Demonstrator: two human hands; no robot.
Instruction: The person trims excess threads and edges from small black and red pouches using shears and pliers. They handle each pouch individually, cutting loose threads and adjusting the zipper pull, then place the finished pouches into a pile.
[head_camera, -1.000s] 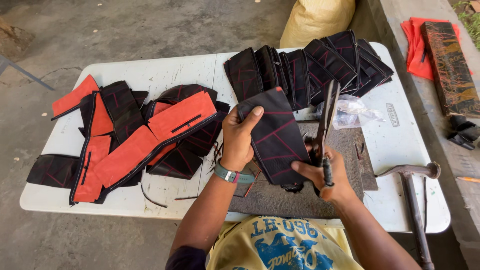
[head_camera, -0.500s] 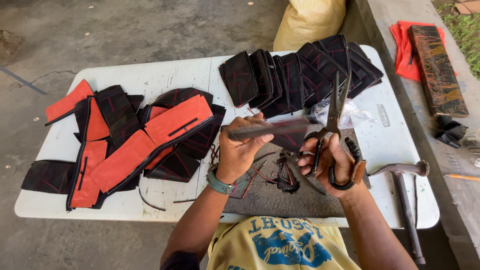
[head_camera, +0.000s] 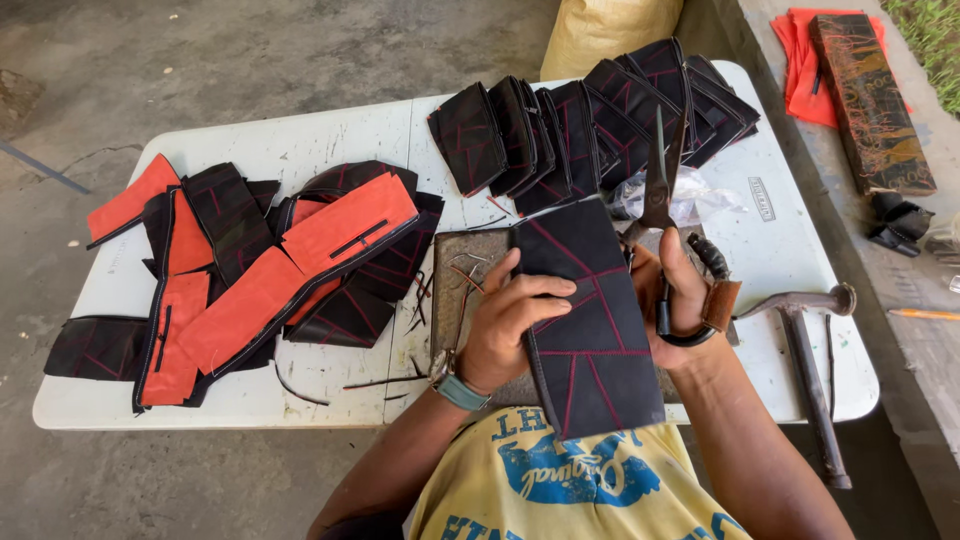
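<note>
My left hand (head_camera: 510, 325) grips the left edge of a black leather panel with red stitching (head_camera: 590, 320), held upright over a dark metal plate (head_camera: 455, 265) on the white table (head_camera: 330, 135). My right hand (head_camera: 680, 310) holds the panel's right edge and also keeps a pair of black scissors (head_camera: 662, 190), fingers through the handles, blades pointing up and away from me.
A row of finished black stitched panels (head_camera: 590, 120) stands at the back. Orange and black cut pieces (head_camera: 260, 265) lie piled on the left. A hammer (head_camera: 805, 355) lies at the table's right edge. A yellow sack (head_camera: 610, 30) sits behind the table; thread scraps lie around the plate.
The black panel went from flat and edge-on to upright facing me. The view has shifted closer to the table. The scissors stay in my right hand, now behind the panel's right edge.
</note>
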